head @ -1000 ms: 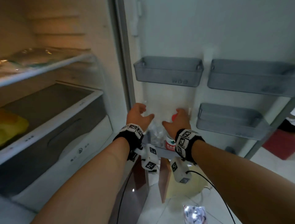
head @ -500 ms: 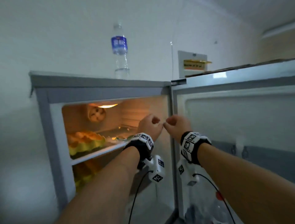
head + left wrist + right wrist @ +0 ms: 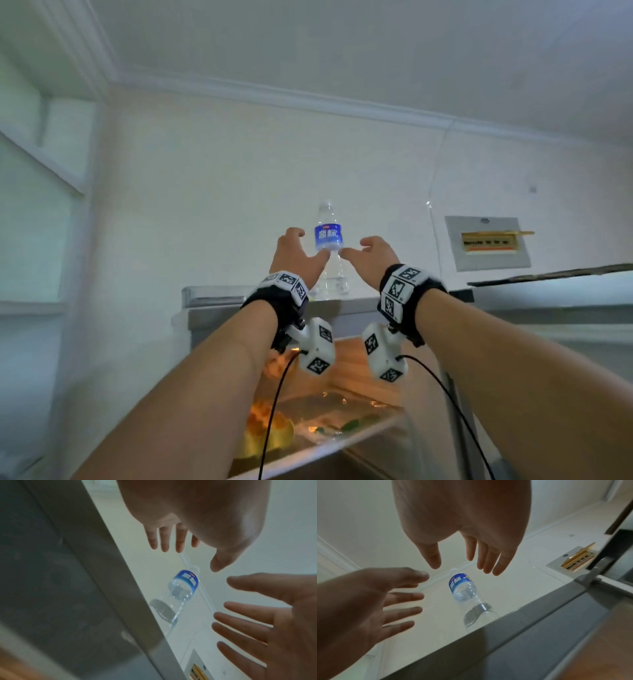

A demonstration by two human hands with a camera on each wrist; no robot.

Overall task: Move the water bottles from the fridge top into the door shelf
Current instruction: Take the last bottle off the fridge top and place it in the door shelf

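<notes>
One clear water bottle (image 3: 328, 240) with a blue label stands upright on the grey fridge top (image 3: 219, 295), near its front edge. Both my arms are raised toward it. My left hand (image 3: 308, 246) is open just left of the label, fingers spread. My right hand (image 3: 356, 248) is open just right of it. In the left wrist view the bottle (image 3: 183, 586) lies beyond my left hand (image 3: 193, 553), apart from it. The right wrist view shows a gap between the bottle (image 3: 462, 588) and my right hand (image 3: 458, 561). Neither hand touches the bottle.
The fridge stands open below, with lit shelves holding food (image 3: 270, 428). The open door's top edge (image 3: 548, 301) runs along the right. A wall panel (image 3: 486, 243) hangs behind it on the right. The white wall rises close behind the bottle.
My hands left the bottles down in the door shelf, curled in front of the fridge, then rose and opened on either side of the bottle on the fridge top. The view tilted up.
</notes>
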